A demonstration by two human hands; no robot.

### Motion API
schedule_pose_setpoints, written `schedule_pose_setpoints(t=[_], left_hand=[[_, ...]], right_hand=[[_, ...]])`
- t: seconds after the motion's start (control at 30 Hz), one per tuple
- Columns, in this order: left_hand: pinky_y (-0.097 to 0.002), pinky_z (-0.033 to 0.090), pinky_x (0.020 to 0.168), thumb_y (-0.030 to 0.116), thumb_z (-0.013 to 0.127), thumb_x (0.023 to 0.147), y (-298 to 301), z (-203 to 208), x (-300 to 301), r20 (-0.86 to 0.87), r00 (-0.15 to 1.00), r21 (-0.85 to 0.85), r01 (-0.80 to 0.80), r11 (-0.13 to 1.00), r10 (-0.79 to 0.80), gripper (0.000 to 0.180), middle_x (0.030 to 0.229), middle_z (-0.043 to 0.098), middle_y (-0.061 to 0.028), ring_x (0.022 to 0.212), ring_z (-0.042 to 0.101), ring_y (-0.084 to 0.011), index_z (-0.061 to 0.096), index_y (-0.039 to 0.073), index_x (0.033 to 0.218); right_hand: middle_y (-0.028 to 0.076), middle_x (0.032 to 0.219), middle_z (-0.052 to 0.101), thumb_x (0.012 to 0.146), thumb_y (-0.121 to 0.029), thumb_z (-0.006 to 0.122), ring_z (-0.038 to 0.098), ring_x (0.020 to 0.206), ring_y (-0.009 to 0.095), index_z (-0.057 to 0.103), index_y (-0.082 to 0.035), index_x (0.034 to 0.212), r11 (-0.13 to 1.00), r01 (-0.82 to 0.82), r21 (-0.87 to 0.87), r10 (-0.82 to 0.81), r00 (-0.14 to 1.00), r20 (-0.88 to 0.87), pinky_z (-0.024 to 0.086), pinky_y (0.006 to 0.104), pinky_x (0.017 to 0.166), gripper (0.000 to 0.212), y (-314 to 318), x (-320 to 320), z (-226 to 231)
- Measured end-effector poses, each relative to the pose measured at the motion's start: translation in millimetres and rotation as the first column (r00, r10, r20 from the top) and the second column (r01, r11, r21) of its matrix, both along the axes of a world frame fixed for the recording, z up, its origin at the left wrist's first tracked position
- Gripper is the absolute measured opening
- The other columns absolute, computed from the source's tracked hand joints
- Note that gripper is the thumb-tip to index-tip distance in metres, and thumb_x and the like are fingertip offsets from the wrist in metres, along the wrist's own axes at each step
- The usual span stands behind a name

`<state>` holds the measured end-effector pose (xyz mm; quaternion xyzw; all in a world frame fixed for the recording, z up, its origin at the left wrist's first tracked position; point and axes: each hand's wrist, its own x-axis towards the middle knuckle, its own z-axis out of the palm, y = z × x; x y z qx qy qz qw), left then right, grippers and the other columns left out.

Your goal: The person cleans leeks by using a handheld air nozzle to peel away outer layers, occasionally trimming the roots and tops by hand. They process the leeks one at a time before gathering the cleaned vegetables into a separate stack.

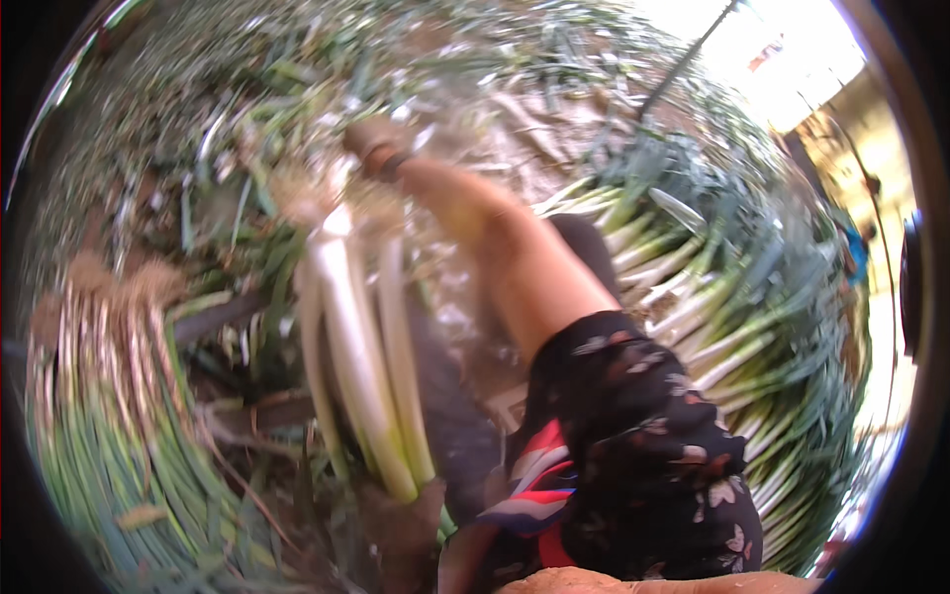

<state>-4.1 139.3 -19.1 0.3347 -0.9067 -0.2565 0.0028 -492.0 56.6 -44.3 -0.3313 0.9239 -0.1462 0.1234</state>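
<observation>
Right forearm (520,262) slants across middle, blocking straight way between upright leeks (361,346) and leek pile (717,317) at right. Open passage over pale ground patch (539,139), top centre, right of blurred right hand (371,139); dark pole (688,64) bounds it. Narrow gap between upright leeks and root-topped bunch (109,386), left; dark bar-like piece (218,315) crosses it.

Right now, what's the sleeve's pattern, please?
Sleeve: pale and brownish leaf shapes on black, in the head view.
</observation>
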Motion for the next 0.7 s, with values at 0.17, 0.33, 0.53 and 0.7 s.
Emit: schedule_pose_setpoints(t=[0.17, 0.33, 0.53, 0.7], left_hand=[[-0.0452, 0.051, 0.076, 0.022, 0.077, 0.067, -5, 24, -17, 0.109, 0.881, -0.24, 0.472, 0.848, -0.46, 0.06, 0.102, 0.059, -0.0225, 0.086, 0.061, -0.0385, 0.05, -0.004, 0.113], [-0.0419, 0.051, 0.076, 0.021, 0.078, 0.068, -1, 24, -31, -0.186, 0.975, 0.48, -0.016, 0.877, 0.119, 0.058, 0.1, 0.061, -0.0184, 0.087, 0.063, -0.0336, 0.05, -0.001, 0.114], [-0.0379, 0.051, 0.08, 0.012, 0.078, 0.068, 2, 15, -20, -0.2, 0.964, 0.467, -0.065, 0.882, 0.177, 0.055, 0.099, 0.064, -0.017, 0.09, 0.064, -0.0297, 0.05, -0.001, 0.113], [-0.0395, 0.051, 0.079, 0.017, 0.08, 0.067, 5, 24, -25, -0.187, 0.962, 0.434, -0.101, 0.895, 0.199, 0.06, 0.099, 0.064, -0.0198, 0.091, 0.065, -0.0338, 0.049, -0.002, 0.114]], right_hand=[[0.011, 0.091, 0.069, 0.078, -0.041, 0.068, 0.067, 0.085, 0.023, 0.073, -0.014, 0.096, 0.958, 0.285, 0.041, -0.25, 0.892, -0.376, 0.053, 0.0382, 0.072, 0.033, 22, -41, -13], [0.014, 0.11, 0.065, 0.074, -0.034, 0.075, 0.063, 0.1, 0.028, 0.064, -0.007, 0.111, 0.904, -0.113, 0.412, 0.224, 0.947, -0.231, 0.053, 0.0391, 0.081, 0.047, 88, -93, 18], [0.012, 0.116, 0.062, 0.076, -0.019, 0.071, 0.064, 0.094, 0.019, 0.058, -0.004, 0.122, 0.776, -0.299, -0.555, 0.506, 0.82, 0.266, 0.052, 0.0302, 0.083, 0.049, 115, 51, 113], [0.018, 0.1, 0.061, 0.079, -0.026, 0.067, 0.059, 0.1, 0.03, 0.06, -0.004, 0.103, 0.813, -0.53, 0.24, 0.57, 0.642, -0.512, 0.05, 0.0394, 0.083, 0.034, 89, 138, 108]])
